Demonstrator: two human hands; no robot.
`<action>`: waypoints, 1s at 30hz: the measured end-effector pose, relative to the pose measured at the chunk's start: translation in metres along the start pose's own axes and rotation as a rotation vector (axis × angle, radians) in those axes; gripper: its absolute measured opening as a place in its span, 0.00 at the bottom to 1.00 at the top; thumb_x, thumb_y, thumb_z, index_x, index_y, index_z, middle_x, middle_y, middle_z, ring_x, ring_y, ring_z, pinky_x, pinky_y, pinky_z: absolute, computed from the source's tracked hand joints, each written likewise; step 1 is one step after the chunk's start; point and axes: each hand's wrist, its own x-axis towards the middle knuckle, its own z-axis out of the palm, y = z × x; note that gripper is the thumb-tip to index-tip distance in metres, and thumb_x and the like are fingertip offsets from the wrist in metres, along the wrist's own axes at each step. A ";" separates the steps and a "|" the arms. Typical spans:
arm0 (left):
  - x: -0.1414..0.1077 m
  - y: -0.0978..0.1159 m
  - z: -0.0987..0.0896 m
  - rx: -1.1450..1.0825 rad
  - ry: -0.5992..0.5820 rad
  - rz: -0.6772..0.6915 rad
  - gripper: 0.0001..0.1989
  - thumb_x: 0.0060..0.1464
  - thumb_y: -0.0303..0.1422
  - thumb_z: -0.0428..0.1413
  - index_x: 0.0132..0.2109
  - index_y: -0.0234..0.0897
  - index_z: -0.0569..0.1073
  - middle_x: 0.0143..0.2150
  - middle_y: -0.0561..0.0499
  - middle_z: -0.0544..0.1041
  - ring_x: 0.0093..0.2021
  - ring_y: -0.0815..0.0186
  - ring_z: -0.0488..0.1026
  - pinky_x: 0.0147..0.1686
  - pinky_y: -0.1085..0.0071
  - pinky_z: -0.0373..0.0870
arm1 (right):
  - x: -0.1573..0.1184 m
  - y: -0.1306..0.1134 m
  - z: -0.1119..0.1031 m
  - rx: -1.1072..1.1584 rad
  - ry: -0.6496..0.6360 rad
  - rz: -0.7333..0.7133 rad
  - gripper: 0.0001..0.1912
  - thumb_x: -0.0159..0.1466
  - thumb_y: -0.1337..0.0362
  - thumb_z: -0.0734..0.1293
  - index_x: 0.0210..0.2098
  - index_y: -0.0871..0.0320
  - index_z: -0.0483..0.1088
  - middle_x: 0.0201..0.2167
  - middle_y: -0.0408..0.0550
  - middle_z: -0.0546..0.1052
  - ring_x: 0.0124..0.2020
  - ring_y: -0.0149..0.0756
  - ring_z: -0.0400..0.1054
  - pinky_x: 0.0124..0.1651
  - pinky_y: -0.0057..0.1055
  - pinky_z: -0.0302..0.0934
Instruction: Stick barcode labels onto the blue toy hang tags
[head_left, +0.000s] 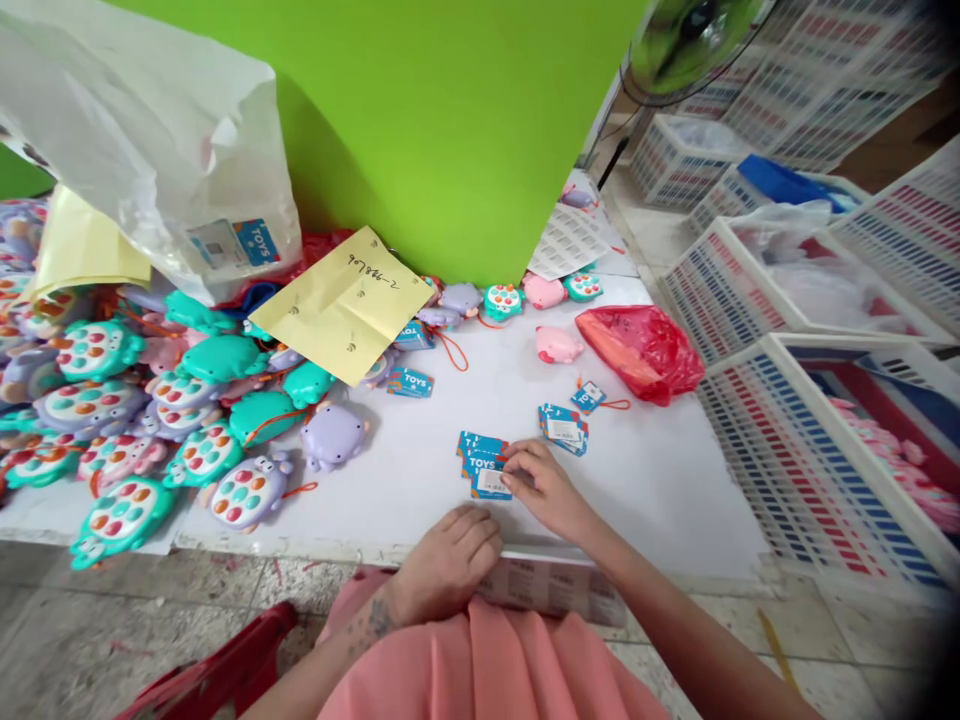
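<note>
Right grip [547, 490]: thumb and forefinger nearly together at the near card's white label [491, 481]; cannot tell whether anything is pinched. Left grip [454, 553]: loosely curled, palm down, at the worktop's near edge; underside hidden, contents uncertain.

Clock centred on the blue cards [480, 447], 12 away from the person. The cards overlap, flat on the worktop [664, 500], near its front edge. Right grip at 4, left between 6 and 7.

Handling (judged): very light, thin but fairly stiff card; smooth face, likely to slide on the white surface and over its neighbours. Corners could crease. Best hold: a thumb-and-forefinger pinch on a free edge, with a fingertip steadying the face.

Outward:
- 2: second stack [564, 430], labelled card uppermost; just beyond it, a looped tag [588, 396].
- 1: lone pink toy [557, 345].
- 2, further: red bag [641, 355].
- 5: printed sheet [559, 588], below the worktop edge.
- 10 to 11: yellow sheet [341, 305], handwritten, partly over toys.
- 9 to 10: toy heap [217, 358], turquoise, lilac and pink.
- 3: slatted crate [739, 440], off the worktop.
</note>
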 end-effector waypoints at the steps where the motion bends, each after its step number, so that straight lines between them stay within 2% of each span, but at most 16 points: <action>1: 0.000 0.000 0.000 0.005 -0.006 -0.002 0.10 0.58 0.24 0.45 0.44 0.30 0.68 0.47 0.43 0.72 0.52 0.61 0.66 0.53 0.61 0.65 | 0.000 0.001 0.001 -0.012 -0.003 -0.006 0.03 0.58 0.68 0.64 0.30 0.56 0.68 0.40 0.50 0.68 0.46 0.39 0.62 0.50 0.41 0.58; 10: -0.001 0.002 0.001 0.030 -0.033 -0.009 0.11 0.58 0.23 0.45 0.46 0.30 0.67 0.47 0.42 0.72 0.53 0.61 0.66 0.55 0.59 0.64 | -0.002 0.002 0.005 -0.075 -0.027 -0.040 0.03 0.57 0.70 0.65 0.29 0.56 0.68 0.39 0.49 0.68 0.45 0.39 0.62 0.49 0.40 0.58; 17: -0.001 0.002 -0.001 0.032 0.016 0.009 0.10 0.58 0.24 0.44 0.43 0.29 0.69 0.46 0.43 0.73 0.50 0.61 0.67 0.54 0.59 0.65 | -0.005 -0.008 0.005 -0.022 0.122 0.005 0.03 0.59 0.67 0.64 0.28 0.56 0.69 0.35 0.48 0.68 0.42 0.38 0.63 0.47 0.39 0.58; 30: -0.002 0.000 0.001 0.027 -0.019 0.003 0.12 0.58 0.24 0.43 0.46 0.30 0.68 0.46 0.42 0.73 0.51 0.61 0.67 0.55 0.59 0.65 | -0.007 -0.008 0.017 -0.113 0.080 0.052 0.03 0.57 0.70 0.66 0.27 0.56 0.71 0.34 0.48 0.69 0.41 0.39 0.62 0.46 0.39 0.57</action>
